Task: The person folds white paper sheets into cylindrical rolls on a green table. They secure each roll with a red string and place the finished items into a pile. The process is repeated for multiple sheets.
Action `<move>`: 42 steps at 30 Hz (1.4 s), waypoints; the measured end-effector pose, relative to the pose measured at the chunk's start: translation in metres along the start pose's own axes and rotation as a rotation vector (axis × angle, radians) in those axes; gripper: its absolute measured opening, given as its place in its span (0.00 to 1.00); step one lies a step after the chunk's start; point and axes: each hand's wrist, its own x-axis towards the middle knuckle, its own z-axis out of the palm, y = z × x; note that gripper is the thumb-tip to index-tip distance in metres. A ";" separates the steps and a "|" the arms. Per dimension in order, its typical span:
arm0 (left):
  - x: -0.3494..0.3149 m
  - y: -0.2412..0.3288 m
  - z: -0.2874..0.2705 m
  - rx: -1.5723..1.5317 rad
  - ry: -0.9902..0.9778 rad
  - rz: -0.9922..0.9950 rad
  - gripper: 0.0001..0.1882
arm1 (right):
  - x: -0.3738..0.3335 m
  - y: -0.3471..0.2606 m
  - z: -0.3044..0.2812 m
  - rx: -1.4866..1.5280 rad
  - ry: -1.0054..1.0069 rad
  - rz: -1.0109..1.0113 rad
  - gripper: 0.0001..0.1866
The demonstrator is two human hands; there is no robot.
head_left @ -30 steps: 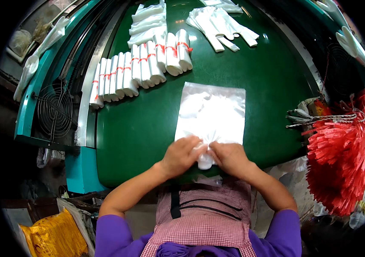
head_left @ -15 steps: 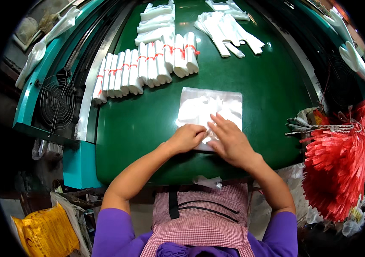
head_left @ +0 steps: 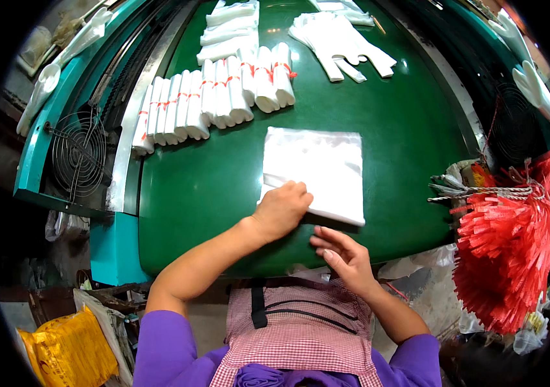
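Note:
A flat, square stack of white plastic bags (head_left: 320,161) lies on the green tabletop (head_left: 404,168) in front of me. My left hand (head_left: 283,208) is closed on the stack's near left corner, fingers curled over its edge. Just off the stack's near edge, my right hand (head_left: 346,257) hovers over the table's front, fingers apart and holding nothing. Farther back at left, a row of rolled white bag bundles (head_left: 222,93) tied with red strips stretches across the table.
Loose white bags (head_left: 342,42) lie at the far right, and folded ones (head_left: 230,29) at the far left. A bunch of red plastic strips (head_left: 507,251) hangs at the right edge. A round wire guard (head_left: 78,155) stands at left, above a yellow package (head_left: 71,348).
My right hand has come off the bag stack and drawn back toward the front edge. My left hand now grips the stack's near left corner, and the stack looks smoother.

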 end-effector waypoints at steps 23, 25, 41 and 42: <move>0.000 -0.004 -0.050 0.012 -0.288 0.282 0.11 | 0.056 -0.017 -0.061 -1.204 -0.688 -0.499 0.23; -0.012 -0.005 -0.043 -0.045 -0.392 0.202 0.13 | 0.040 -0.028 -0.061 -1.110 -0.666 -0.327 0.24; -0.016 0.004 -0.026 -0.058 0.012 -0.027 0.13 | 0.046 0.004 -0.044 -0.563 0.182 -0.095 0.15; -0.014 0.009 -0.024 -0.107 0.094 0.051 0.14 | 0.048 0.007 -0.046 -0.428 0.201 -0.059 0.16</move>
